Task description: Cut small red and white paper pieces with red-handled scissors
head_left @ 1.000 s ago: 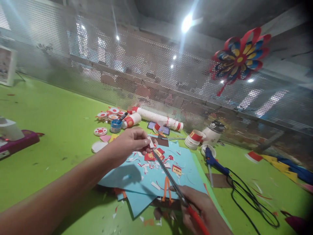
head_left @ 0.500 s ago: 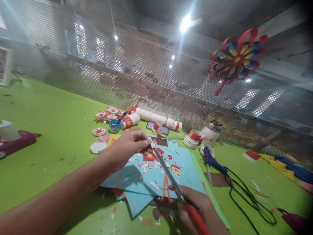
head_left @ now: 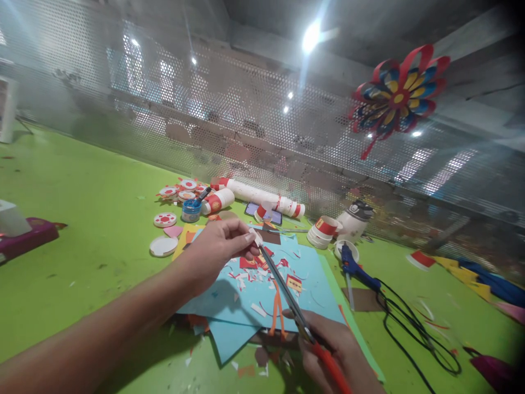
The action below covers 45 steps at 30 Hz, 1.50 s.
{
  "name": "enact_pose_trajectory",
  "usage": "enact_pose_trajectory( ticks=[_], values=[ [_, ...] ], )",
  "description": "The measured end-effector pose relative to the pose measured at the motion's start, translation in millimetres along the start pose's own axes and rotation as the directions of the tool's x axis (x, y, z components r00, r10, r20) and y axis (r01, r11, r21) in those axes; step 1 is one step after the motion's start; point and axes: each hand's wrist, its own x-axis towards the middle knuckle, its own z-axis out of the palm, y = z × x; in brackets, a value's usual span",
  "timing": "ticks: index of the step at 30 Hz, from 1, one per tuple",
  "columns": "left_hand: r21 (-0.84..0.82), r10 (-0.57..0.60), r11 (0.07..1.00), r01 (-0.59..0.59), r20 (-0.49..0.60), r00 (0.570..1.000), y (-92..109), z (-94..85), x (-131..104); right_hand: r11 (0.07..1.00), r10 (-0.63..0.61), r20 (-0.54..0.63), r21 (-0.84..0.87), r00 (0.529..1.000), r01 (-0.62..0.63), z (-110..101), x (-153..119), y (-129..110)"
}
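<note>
Between the fingertips of my left hand point(head_left: 223, 249) is a small white paper piece point(head_left: 256, 236). My right hand point(head_left: 334, 347) grips scissors point(head_left: 287, 293) with red handles, and their blade tips meet the paper's lower edge. Below both hands lie light blue sheets point(head_left: 315, 273), strewn with white and red paper scraps point(head_left: 246, 276). A small yellow and red paper piece point(head_left: 294, 283) and an orange paper strip point(head_left: 276, 309) lie near the blades. Part of the paper is covered by my left fingers.
A blue glue gun point(head_left: 356, 268) with a black cord point(head_left: 404, 334) lies at the right. Behind the sheets are a blue paint jar point(head_left: 191, 210), a long white tube point(head_left: 258, 196), a phone point(head_left: 275, 216) and paper cups point(head_left: 322, 232). A red flower decoration point(head_left: 400, 98) hangs above.
The white paper piece has turned slightly at the scissor tips. Both hands stay almost in the same place, and the view has shifted a little.
</note>
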Motion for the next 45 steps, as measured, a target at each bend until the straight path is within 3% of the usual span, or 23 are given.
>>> enact_pose_trajectory(
  ticks=[3,10,25,30,36,45],
  values=[
    [-0.013,0.001,1.0,-0.001,-0.008,1.0,0,1.3,-1,1.0,0.002,-0.009,0.003,1.0,-0.002,2,-1,8],
    [0.011,0.026,1.0,-0.026,-0.044,0.999,-1,2.2,-2,0.968,-0.033,-0.078,-0.251,0.996,0.013,2,-2,18],
    [0.014,0.013,1.0,-0.012,-0.063,0.998,3,5.1,-4,0.995,-0.025,-0.036,-0.093,0.999,0.021,2,1,12],
    [0.016,0.009,1.0,-0.008,-0.076,0.997,2,6.4,-4,0.987,0.002,-0.06,-0.159,0.998,-0.011,3,0,13],
    [0.045,0.047,0.998,-0.042,-0.105,0.993,1,9.4,-6,0.994,0.025,-0.043,0.111,0.999,-0.02,8,-1,1],
    [0.058,0.039,0.998,-0.033,-0.116,0.992,2,10.6,-9,0.993,0.038,-0.031,0.112,0.999,-0.034,8,-3,3]
  ],
)
